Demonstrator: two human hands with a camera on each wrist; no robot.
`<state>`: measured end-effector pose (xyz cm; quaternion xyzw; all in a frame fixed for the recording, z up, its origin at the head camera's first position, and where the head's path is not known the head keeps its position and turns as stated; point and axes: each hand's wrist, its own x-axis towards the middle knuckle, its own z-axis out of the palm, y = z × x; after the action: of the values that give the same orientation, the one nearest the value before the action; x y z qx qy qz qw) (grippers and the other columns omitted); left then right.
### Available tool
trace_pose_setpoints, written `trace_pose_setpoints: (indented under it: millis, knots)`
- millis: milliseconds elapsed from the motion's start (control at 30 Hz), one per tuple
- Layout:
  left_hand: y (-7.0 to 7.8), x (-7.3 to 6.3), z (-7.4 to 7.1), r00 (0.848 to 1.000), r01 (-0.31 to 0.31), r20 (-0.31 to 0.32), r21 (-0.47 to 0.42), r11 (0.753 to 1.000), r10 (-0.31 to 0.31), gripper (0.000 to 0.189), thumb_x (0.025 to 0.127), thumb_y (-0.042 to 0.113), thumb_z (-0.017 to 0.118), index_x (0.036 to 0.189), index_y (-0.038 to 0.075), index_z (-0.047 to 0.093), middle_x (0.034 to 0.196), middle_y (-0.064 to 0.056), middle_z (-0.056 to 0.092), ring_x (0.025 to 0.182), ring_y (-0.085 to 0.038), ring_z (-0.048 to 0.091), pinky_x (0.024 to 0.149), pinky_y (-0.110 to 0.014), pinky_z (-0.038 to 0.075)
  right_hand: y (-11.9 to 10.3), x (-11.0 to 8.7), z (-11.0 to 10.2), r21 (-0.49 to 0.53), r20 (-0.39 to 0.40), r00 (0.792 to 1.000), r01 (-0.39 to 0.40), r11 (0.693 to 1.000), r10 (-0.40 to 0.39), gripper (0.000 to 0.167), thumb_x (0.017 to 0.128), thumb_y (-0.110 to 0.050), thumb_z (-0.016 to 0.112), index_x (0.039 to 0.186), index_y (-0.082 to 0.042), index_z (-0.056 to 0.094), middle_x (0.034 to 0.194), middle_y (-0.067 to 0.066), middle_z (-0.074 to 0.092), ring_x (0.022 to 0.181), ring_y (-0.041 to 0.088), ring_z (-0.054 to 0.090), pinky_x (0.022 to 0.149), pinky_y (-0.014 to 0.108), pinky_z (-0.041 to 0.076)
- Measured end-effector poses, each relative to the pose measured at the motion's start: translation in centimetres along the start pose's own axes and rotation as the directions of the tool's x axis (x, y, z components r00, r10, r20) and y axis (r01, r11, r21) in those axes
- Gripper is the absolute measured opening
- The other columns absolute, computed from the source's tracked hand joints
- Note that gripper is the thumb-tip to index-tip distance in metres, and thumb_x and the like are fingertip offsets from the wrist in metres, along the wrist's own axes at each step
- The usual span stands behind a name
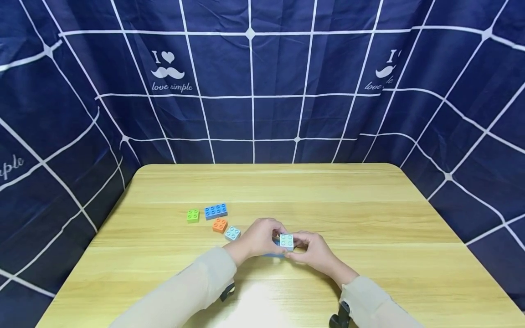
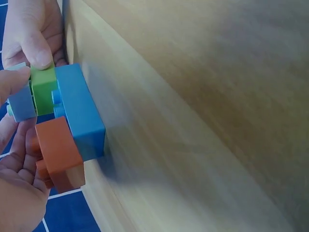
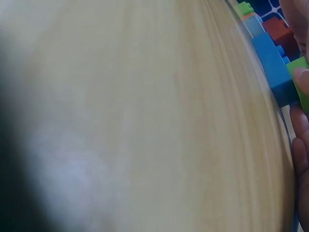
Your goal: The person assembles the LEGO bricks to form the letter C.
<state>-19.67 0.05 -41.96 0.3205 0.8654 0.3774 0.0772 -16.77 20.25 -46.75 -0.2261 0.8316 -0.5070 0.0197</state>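
Note:
Both hands meet over a small brick assembly at the table's middle in the head view. The left hand (image 1: pixel 260 237) pinches a light blue square brick (image 1: pixel 286 242) between thumb and fingers. That brick lies against the studded side of a green brick (image 2: pixel 44 91); whether they are fully joined I cannot tell. The right hand (image 1: pixel 317 251) grips the green brick, its thumb on one side. Beneath is a long blue brick (image 2: pixel 79 108), bearing the green brick and, towards its other end, an orange brick (image 2: pixel 60 154). The hands hide much of the assembly in the head view.
Left of the hands lie loose bricks: a green one (image 1: pixel 193 216), a long blue one (image 1: pixel 216 211), an orange one (image 1: pixel 219 225) and a light blue one (image 1: pixel 232 233), close to the left wrist. The wooden table (image 1: pixel 369 205) is backed by a dark blue checked curtain (image 1: pixel 275 68).

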Motion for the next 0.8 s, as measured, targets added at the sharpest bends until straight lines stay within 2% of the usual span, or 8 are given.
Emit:
trace_pose_setpoints:
  millis: [267,500,633,800]
  knots:
    - [-0.2,0.0,0.4,1.0,0.0,-0.02,-0.005,1.0,0.0,0.031,0.067,0.016,0.087,0.092,0.01,0.071,0.081,0.011,0.06,0.074,-0.005,0.056,0.066,-0.016,0.046,-0.1,-0.1,-0.2,-0.012,-0.001,1.0,-0.028,1.0,0.028,0.038,0.076,-0.016,0.081,0.11,-0.003,0.069,0.098,0.002,0.068,0.083,0.014,0.064,0.076,0.029,0.053]
    - [-0.7,-0.3,0.6,0.999,-0.022,-0.046,-0.034,0.999,0.021,0.029,0.068,0.018,0.087,0.092,0.011,0.071,0.081,0.011,0.063,0.074,-0.004,0.058,0.068,-0.016,0.047,-0.2,-0.3,-0.4,0.0,0.006,0.999,-0.046,0.999,0.046,0.051,0.075,-0.022,0.082,0.119,-0.006,0.064,0.099,0.001,0.069,0.089,0.015,0.064,0.081,0.031,0.051]
    - [-0.9,-0.6,0.6,0.998,-0.023,-0.063,-0.048,0.999,0.02,0.031,0.068,0.018,0.087,0.091,0.011,0.068,0.08,0.011,0.062,0.076,-0.005,0.058,0.071,-0.017,0.048,-0.6,-0.3,-0.4,0.039,-0.014,1.0,-0.008,0.999,0.009,0.052,0.075,-0.016,0.081,0.122,-0.007,0.061,0.105,0.002,0.068,0.094,0.018,0.063,0.086,0.038,0.05]
    - [-1.0,-0.9,0.6,0.996,0.009,-0.091,-0.047,0.999,-0.013,0.037,0.065,0.025,0.089,0.09,0.016,0.064,0.08,0.012,0.061,0.074,-0.003,0.057,0.071,-0.017,0.048,-2.6,-0.3,-0.4,0.043,-0.027,0.999,0.023,0.999,-0.022,0.042,0.08,-0.007,0.076,0.119,0.001,0.061,0.105,0.009,0.068,0.094,0.022,0.063,0.087,0.047,0.049]
